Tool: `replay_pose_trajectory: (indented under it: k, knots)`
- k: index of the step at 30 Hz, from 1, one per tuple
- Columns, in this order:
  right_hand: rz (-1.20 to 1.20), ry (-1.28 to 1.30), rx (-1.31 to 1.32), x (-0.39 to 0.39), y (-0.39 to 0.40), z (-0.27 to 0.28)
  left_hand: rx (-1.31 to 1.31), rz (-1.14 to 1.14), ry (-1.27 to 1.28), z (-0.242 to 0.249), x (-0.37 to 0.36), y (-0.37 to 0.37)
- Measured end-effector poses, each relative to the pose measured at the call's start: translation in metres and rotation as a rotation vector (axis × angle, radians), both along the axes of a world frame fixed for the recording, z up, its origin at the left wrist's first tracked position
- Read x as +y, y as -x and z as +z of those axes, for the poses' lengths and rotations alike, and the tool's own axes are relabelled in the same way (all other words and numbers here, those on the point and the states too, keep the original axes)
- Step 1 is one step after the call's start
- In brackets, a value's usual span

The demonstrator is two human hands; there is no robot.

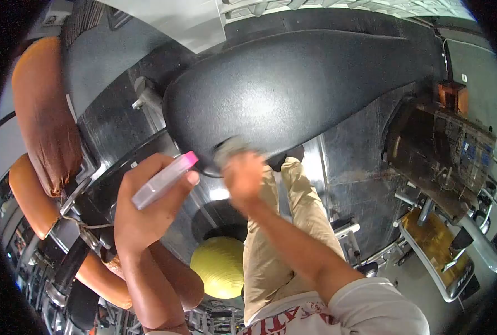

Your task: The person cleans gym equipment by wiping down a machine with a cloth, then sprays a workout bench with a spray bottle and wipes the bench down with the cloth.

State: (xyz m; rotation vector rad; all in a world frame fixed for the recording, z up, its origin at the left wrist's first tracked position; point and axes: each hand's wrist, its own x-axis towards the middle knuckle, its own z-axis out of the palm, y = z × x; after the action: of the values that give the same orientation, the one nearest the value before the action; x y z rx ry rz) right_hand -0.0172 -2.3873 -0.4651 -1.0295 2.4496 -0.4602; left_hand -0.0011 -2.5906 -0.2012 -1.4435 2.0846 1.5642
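My left hand (pixel 139 220) is wrapped round a small translucent bottle (pixel 160 183) with a bright pink cap, which it holds tilted to the upper right. A grey cloth (pixel 231 148) is gripped in my right hand (pixel 245 177), blurred by motion. That cloth is at the near edge of a long black padded bench (pixel 293 84); the blur hides how much of it touches the padding. Light reflects off the smooth bench top.
Orange-brown padded rollers (pixel 44 111) on a metal frame stand at the left. A yellow-green exercise ball (pixel 219 267) lies on the floor below my left hand. Gym equipment with a yellowish panel (pixel 435 245) is at the right, near a wooden box (pixel 452 96).
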Motion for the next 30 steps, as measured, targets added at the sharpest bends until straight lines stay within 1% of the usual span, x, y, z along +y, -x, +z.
replay_pose_trajectory:
  k: [1,2,5,6,7,8,9,10,11,13,16,17,18,19,20,21,22,23,25,26,28,29,30]
  knots:
    - [0.214,-0.003,0.064,-0.026,-0.005,0.049,0.004,0.022,0.024,-0.002,-0.002,0.0]
    - [0.213,0.077,-0.069,-0.035,-0.015,0.055,0.013,0.047,0.046,-0.004,-0.004,-0.001]
    - [0.422,0.112,-0.042,-0.025,0.019,0.055,0.013,0.155,0.057,-0.004,-0.002,0.0]
    - [0.605,-0.086,-0.077,-0.016,0.05,0.055,0.022,0.169,0.082,-0.004,-0.001,-0.001]
    - [0.116,-0.166,-0.555,-0.019,0.09,0.062,0.038,0.184,0.111,-0.004,-0.001,-0.001]
    - [0.175,0.044,-0.182,0.009,0.116,0.025,0.047,0.165,0.115,-0.003,-0.003,-0.001]
    - [0.161,0.196,0.254,0.036,0.143,-0.013,0.055,0.15,0.117,0.0,-0.004,-0.003]
    - [0.068,0.156,0.313,0.051,0.181,-0.005,0.058,0.139,0.115,0.002,-0.003,-0.005]
    - [-0.048,0.255,0.353,0.061,0.211,-0.002,0.057,0.141,0.136,0.002,-0.002,-0.005]
    - [-0.425,0.1,0.416,0.078,0.245,-0.019,0.05,0.132,0.171,0.002,-0.001,-0.005]
    - [-0.552,0.142,0.422,0.066,0.227,-0.031,0.019,0.115,0.157,0.003,-0.003,-0.007]
    - [-0.466,0.081,0.466,0.046,0.201,-0.018,0.028,0.142,0.15,0.004,-0.003,-0.007]
    - [-0.346,0.121,0.44,0.03,0.17,-0.007,0.035,0.166,0.142,0.005,-0.002,-0.004]
    - [-0.123,0.154,0.42,0.024,0.141,-0.005,0.04,0.187,0.129,0.006,-0.001,-0.003]
    - [-0.041,0.052,0.253,0.013,0.104,0.009,0.027,0.198,0.131,0.005,0.0,-0.004]
    - [0.06,0.087,0.145,0.0,0.073,0.026,0.019,0.212,0.14,0.004,0.0,-0.004]
    - [0.15,0.034,0.05,-0.009,0.046,0.035,0.012,0.23,0.154,0.003,-0.002,-0.004]
    - [0.258,0.13,0.021,-0.017,0.036,0.044,-0.01,0.216,0.187,0.002,-0.003,-0.005]
    - [0.308,0.074,-0.09,-0.02,0.05,0.045,-0.063,0.187,0.249,-0.001,-0.005,-0.009]
    - [0.296,0.04,-0.108,-0.02,0.064,0.046,-0.071,0.145,0.334,-0.004,-0.006,-0.011]
    - [0.278,-0.029,-0.133,-0.021,0.103,0.045,-0.108,0.195,0.268,-0.004,-0.007,-0.01]
    - [0.142,0.072,-0.051,-0.021,0.118,0.037,-0.124,0.222,0.237,-0.003,-0.008,-0.01]
    - [0.069,0.11,-0.037,-0.024,0.142,0.034,-0.109,0.238,0.234,-0.005,-0.006,-0.011]
